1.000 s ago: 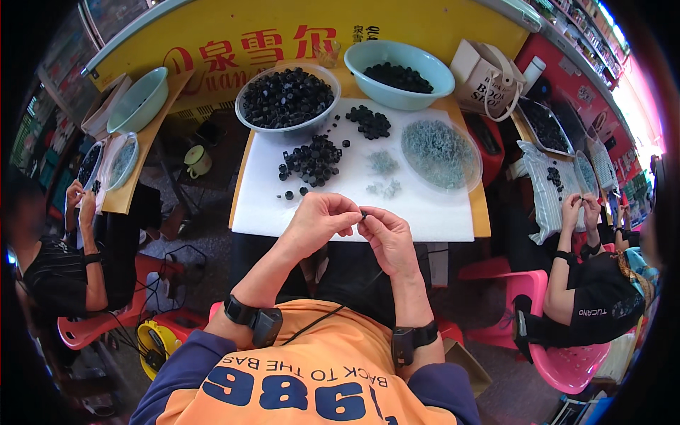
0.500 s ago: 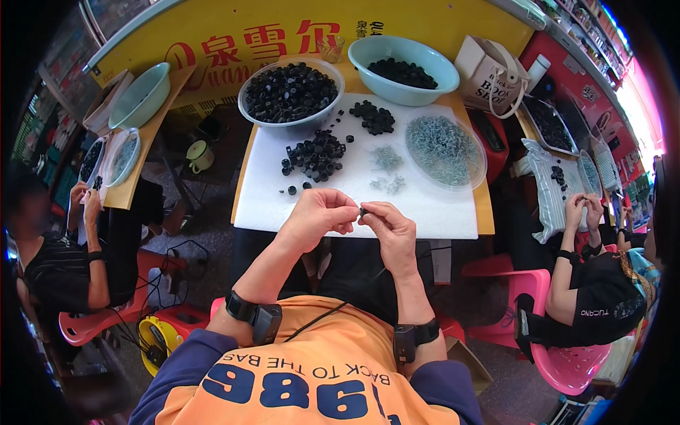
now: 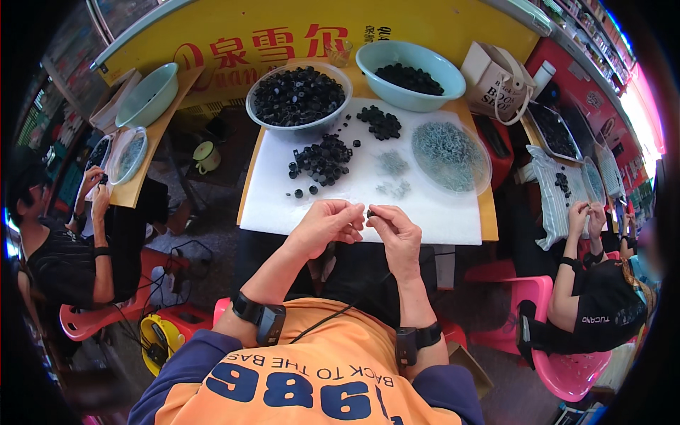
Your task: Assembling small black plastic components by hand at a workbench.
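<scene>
Over the front edge of the white foam sheet (image 3: 283, 216), my two hands face each other a little apart. My right hand (image 3: 398, 235) pinches a small black plastic part (image 3: 370, 213) between thumb and forefinger. The fingers of my left hand (image 3: 327, 225) are pinched together close to that part; anything between them is too small to make out. Ahead on the sheet lies a loose heap of black round caps (image 3: 322, 161), with a few strays near my left hand. Farther back is a flatter cluster of black pieces (image 3: 379, 122). Two small piles of clear bits (image 3: 392, 162) lie right of the heap.
A clear bowl of black caps (image 3: 346, 106) and a pale green basin (image 3: 453, 95) stand at the back. On the right lies a round tray of small clear-grey pieces (image 3: 489, 177), near a cloth bag (image 3: 489, 74). Co-workers sit at tables on both sides.
My hands have drawn slightly apart, with the black part staying in my right fingers. The whole view has shifted a little.
</scene>
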`<state>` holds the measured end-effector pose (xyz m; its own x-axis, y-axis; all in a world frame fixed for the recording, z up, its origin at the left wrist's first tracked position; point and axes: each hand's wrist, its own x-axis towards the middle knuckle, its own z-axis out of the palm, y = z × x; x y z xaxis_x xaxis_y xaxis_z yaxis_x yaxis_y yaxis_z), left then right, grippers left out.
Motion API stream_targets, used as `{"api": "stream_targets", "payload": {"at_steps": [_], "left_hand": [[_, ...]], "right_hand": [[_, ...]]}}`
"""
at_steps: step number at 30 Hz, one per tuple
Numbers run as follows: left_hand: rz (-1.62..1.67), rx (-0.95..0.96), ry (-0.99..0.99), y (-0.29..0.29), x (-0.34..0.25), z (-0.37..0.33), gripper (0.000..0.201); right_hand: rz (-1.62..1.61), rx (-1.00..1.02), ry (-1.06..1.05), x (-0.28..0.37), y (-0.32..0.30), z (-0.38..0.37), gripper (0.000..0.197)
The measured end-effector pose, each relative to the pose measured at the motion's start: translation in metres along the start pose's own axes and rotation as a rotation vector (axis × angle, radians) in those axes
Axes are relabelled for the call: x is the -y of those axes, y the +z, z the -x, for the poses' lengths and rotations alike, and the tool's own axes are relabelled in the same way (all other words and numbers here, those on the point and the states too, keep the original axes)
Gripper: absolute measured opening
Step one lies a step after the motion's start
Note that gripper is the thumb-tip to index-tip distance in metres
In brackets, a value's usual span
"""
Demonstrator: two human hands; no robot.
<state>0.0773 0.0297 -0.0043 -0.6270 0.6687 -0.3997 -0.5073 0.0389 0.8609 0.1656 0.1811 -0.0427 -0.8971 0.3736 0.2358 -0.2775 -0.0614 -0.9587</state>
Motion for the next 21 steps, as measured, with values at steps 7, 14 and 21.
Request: {"api": "stream_targets", "payload": {"at_steps": [7,14,21], "left_hand": [[-0.025,-0.011,0.112,-0.007,0.011,-0.004,0.020],[-0.061,-0.022,0.119,-0.010,0.011,-0.011,0.020],[-1.257,-0.574,0.925,-0.033,-0.008,-0.054,0.017]], "right_hand": [[0.047,0.032,0.020,-0.001,0.003,0.002,0.020],[0.048,-0.019,0.058,-0.002,0.005,-0.001,0.021],[-0.053,-0.161,0.116,-0.008,0.002,-0.002,0.020]]}}
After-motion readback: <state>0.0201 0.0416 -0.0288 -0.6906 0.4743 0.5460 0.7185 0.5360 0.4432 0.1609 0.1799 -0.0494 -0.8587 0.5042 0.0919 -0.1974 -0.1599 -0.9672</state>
